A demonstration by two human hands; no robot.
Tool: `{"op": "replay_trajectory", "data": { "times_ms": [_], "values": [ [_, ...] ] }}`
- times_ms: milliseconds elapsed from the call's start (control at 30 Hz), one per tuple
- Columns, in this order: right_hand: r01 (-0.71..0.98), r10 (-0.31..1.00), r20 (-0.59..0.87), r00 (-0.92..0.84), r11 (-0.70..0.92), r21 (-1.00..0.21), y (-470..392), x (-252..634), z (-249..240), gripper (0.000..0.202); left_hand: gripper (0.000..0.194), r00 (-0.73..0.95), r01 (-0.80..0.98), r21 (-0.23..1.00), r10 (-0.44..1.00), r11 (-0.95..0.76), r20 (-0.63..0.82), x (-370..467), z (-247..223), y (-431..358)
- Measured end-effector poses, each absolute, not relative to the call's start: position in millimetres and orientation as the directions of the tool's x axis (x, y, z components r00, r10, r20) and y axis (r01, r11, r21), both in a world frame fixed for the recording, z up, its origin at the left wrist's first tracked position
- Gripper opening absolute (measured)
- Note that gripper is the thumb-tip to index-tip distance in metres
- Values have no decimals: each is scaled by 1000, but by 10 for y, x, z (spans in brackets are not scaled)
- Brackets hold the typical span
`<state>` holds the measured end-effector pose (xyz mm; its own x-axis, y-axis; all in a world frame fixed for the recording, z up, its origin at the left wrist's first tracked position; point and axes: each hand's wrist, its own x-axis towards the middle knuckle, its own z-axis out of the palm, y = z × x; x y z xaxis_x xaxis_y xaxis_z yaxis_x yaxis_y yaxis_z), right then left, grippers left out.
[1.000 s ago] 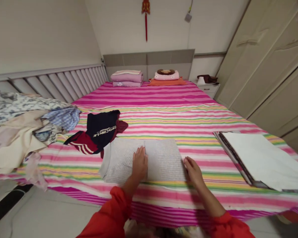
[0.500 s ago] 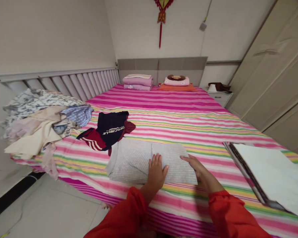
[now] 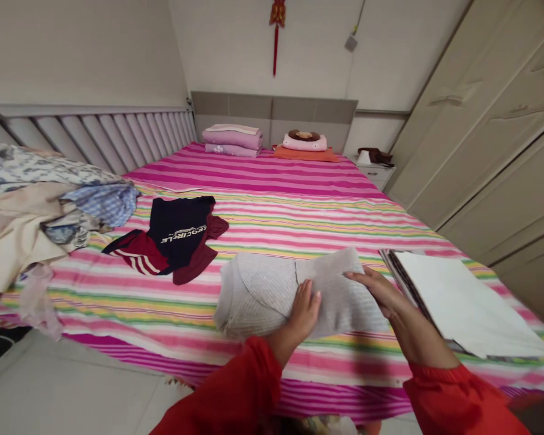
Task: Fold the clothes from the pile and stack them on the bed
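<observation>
A folded light-grey ribbed knit garment (image 3: 263,290) lies near the front edge of the bed. Pressed on its middle is my left hand (image 3: 304,314), fingers extended and lying flat. My right hand (image 3: 381,293) grips the garment's right end, one finger stretched over the top and the others partly hidden at the edge. That end looks slightly raised and slanted. To the left, a navy and maroon T-shirt (image 3: 181,232) with white lettering is spread loosely on the striped sheet.
A heap of loose clothes (image 3: 40,199) sits at the left by the bed rail (image 3: 131,127). On the right is a stack of flat folded items with a white top (image 3: 462,302). Folded purple bedding (image 3: 233,142) and an orange pillow (image 3: 306,154) are by the headboard (image 3: 240,106).
The grey garment has shifted rightward from the T-shirt, with both hands still on it. Its right end now looks lifted and angled. The camera view has turned slightly right.
</observation>
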<state>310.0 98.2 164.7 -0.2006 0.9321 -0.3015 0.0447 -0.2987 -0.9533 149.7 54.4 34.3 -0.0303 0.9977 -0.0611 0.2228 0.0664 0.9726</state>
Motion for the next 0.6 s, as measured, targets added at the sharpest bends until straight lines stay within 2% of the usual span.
{"op": "replay_trajectory", "data": {
  "times_ms": [67, 133, 233, 300, 367, 433, 500, 600],
  "values": [
    [46, 946, -236, -220, -232, -972, 964, 2849, 1733, 48, 70, 20, 6, 991, 991, 135, -135, 1311, 378, 554],
    [88, 952, -175, -251, -158, -984, 952, 2554, 1805, 47, 73, 111, -224, 954, 978, 200, -178, 1079, 446, 534],
    [197, 941, -122, -315, -60, -978, 900, 2049, 1852, 56, 82, 239, -509, 812, 953, 284, -183, 631, 584, 445],
    [261, 932, -126, -340, -35, -965, 835, 1679, 1802, 67, 85, 263, -627, 708, 944, 326, -201, 276, 661, 368],
    [307, 930, -147, -338, -38, -951, 748, 1308, 1657, 77, 81, 224, -693, 641, 944, 329, -243, -80, 700, 296],
    [339, 929, -160, -334, -40, -940, 648, 982, 1412, 81, 75, 160, -714, 626, 943, 315, -292, -377, 698, 240],
    [364, 916, -146, -374, 0, -931, 550, 752, 1107, 82, 70, 90, -686, 662, 939, 301, -333, -573, 662, 207],
    [384, 865, -57, -498, 161, -909, 441, 642, 694, 77, 58, -7, -613, 743, 938, 269, -346, -669, 580, 205]
  ]
}}
